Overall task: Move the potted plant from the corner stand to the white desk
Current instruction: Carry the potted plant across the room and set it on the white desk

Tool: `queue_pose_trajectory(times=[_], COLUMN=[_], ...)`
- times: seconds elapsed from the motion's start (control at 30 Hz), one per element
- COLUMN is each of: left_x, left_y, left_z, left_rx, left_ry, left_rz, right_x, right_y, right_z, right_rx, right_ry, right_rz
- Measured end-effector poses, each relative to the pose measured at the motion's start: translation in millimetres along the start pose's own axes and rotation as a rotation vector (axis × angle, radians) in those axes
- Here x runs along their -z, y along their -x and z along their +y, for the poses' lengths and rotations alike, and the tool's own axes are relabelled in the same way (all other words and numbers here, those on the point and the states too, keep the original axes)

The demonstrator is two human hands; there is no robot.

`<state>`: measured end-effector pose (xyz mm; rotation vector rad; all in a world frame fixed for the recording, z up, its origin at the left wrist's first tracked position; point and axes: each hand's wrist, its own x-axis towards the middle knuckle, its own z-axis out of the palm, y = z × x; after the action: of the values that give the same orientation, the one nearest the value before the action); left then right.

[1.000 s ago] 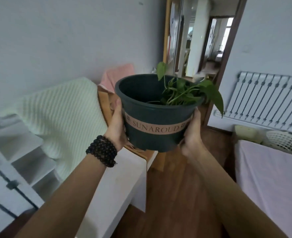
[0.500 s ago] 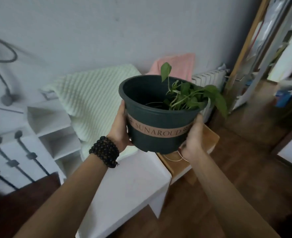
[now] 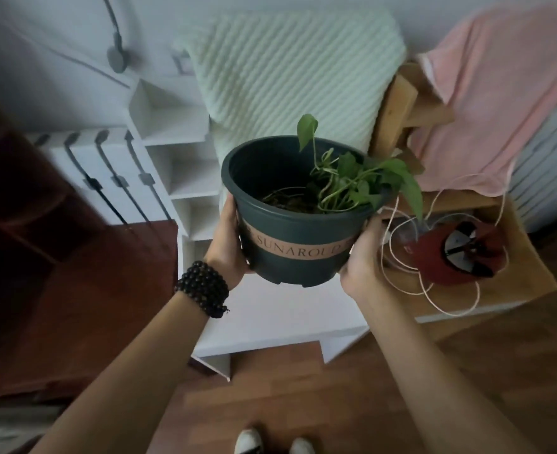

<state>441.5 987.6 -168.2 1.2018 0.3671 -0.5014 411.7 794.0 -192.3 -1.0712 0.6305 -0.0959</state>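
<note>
A dark green plastic pot (image 3: 296, 253) with a tan lettered band holds a small leafy plant (image 3: 359, 181). I carry it in the air with both hands. My left hand (image 3: 228, 247), with a black bead bracelet on the wrist, presses the pot's left side. My right hand (image 3: 362, 257) grips its right side. The pot hangs above the top of the white desk (image 3: 287, 319), whose surface shows below the pot's base.
White cubby shelves (image 3: 185, 165) stand at the desk's back left under a pale green knitted blanket (image 3: 287, 77). To the right is a wooden stand (image 3: 526, 267) with a dark red object (image 3: 457, 257), a white cord and a pink cloth (image 3: 499, 93). A dark brown surface (image 3: 74, 306) lies left. Wood floor below.
My view has swung left and downward, so the desk, shelves and wooden stand now lie under and behind the pot. Both hands keep the same grip on the pot.
</note>
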Motion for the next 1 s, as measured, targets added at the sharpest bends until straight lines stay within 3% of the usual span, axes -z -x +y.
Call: queue_pose_trajectory(times=[0.6, 0.83, 1.0], left_x=[55.5, 53.6, 65.7], left_y=[-96.2, -111.9, -120.5], left_z=[-135.2, -143.4, -146.7], left_rx=[0.219, 0.195, 0.248], left_ry=[0.080, 0.109, 0.254], left_rz=[0.230, 0.208, 0.227], right_x=[44.2, 48.8, 54.9], right_y=[-99.3, -116.5, -124.7], right_z=[150.8, 163.5, 151.5], right_rx=[-0.282, -0.289, -0.287], right_ry=[0.149, 0.112, -0.073], right_rz=[-0.031, -0.050, -0.050])
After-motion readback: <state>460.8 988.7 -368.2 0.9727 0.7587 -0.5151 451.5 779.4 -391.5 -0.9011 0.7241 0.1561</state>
